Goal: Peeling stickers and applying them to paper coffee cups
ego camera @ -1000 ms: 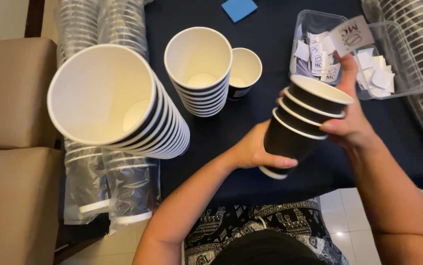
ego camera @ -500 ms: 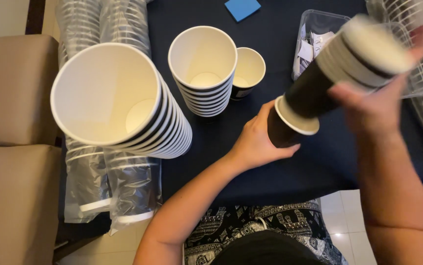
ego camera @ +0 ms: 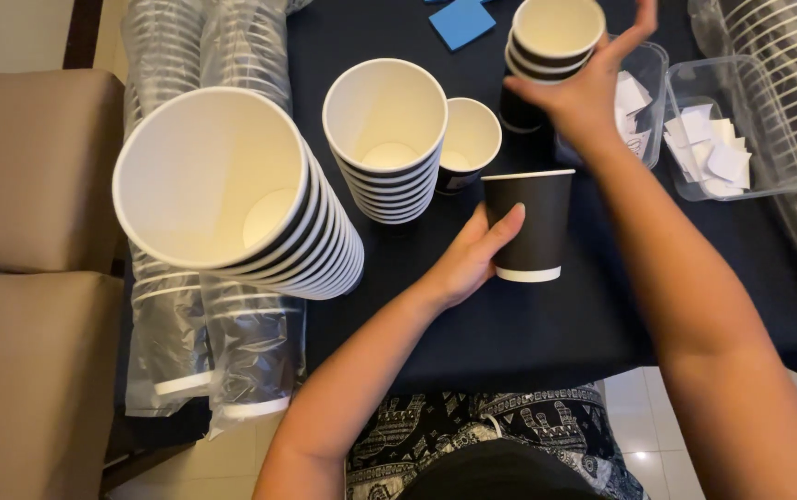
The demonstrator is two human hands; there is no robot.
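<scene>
My left hand [ego camera: 469,259] grips a single black paper cup [ego camera: 530,222] that stands upright on the dark table [ego camera: 547,324]. Farther back, my right hand [ego camera: 593,88] holds a short stack of black cups [ego camera: 554,39] upright above the table, white insides showing. A tall stack of cups [ego camera: 386,139] and one small cup [ego camera: 469,141] stand just left of the single cup. A large leaning stack of cups [ego camera: 232,194] fills the left side.
Two clear plastic trays [ego camera: 750,148] with white paper slips sit at the right. Bagged cup sleeves [ego camera: 204,343] hang at the left table edge and more lie at the far right [ego camera: 787,56]. A blue pad [ego camera: 461,22] lies at the back. Beige chairs [ego camera: 28,278] stand left.
The right hand has lifted the cup stack up and away toward the back, turning it upright. One cup came off the bottom and stays in my left hand, now set on the table.
</scene>
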